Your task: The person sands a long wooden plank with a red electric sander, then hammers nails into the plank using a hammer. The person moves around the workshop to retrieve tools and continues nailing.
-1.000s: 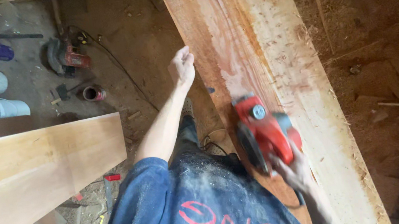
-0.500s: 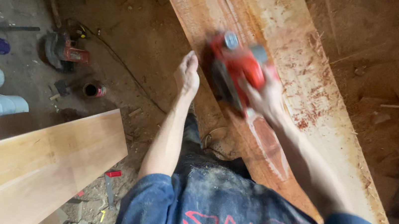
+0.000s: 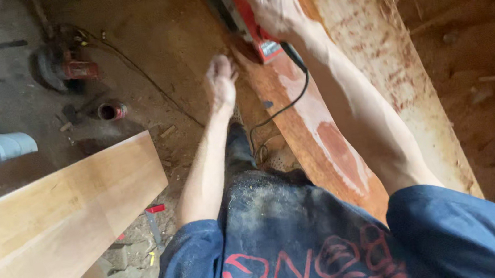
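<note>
Dim, warm light (soft shadows), mild motion blur, stretched edges.

Your one camera sits on your head. It looks steeply down, close over your arms, the plank [image 3: 344, 115] and the floor [image 3: 17, 78].

Your right hand [image 3: 273, 5] and red electric planer [image 3: 245, 9] fill the long reddish plank's [image 3: 368, 51] far end, black cord [image 3: 287, 106] trailing across, bare plank nearer you.

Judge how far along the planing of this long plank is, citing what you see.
Done: a smooth reddish strip runs down the plank near the person. In hand: the right hand drives the red electric planer at the far end; the left hand rests on the edge. Left: the pale, rough right side.
</note>
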